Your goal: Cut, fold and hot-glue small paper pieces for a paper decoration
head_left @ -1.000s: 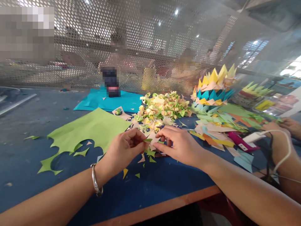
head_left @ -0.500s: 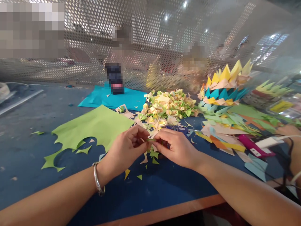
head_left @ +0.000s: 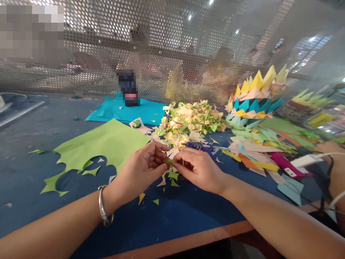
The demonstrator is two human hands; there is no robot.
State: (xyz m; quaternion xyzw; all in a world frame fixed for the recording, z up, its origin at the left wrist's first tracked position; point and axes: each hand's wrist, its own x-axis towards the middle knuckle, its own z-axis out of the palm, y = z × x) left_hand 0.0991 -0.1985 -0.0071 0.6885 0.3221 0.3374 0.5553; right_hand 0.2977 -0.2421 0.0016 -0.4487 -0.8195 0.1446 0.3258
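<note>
Between my fingertips is a small green paper piece (head_left: 168,161), mostly covered by the fingers. My left hand (head_left: 144,167) pinches it from the left, a silver bangle on the wrist. From the other side my right hand (head_left: 201,168) pinches it too, thumb against forefinger. Just beyond the hands rises a heap of small folded paper pieces (head_left: 192,118) in cream, yellow and green. A large green paper sheet (head_left: 104,144) with round bites cut from its edge lies to the left. Green paper scraps (head_left: 173,175) are scattered beneath my hands.
Folded-paper crowns (head_left: 254,99) stand stacked at the back right, above paper strips (head_left: 256,151). A pink power strip (head_left: 289,166) with a white plug lies at right, near another person's arm (head_left: 336,172). Blue paper (head_left: 107,111) and a phone (head_left: 128,88) are against the perforated screen.
My hands stay together on the green paper piece, with slightly more of it showing between the fingertips. The whole view has shifted a little.
</note>
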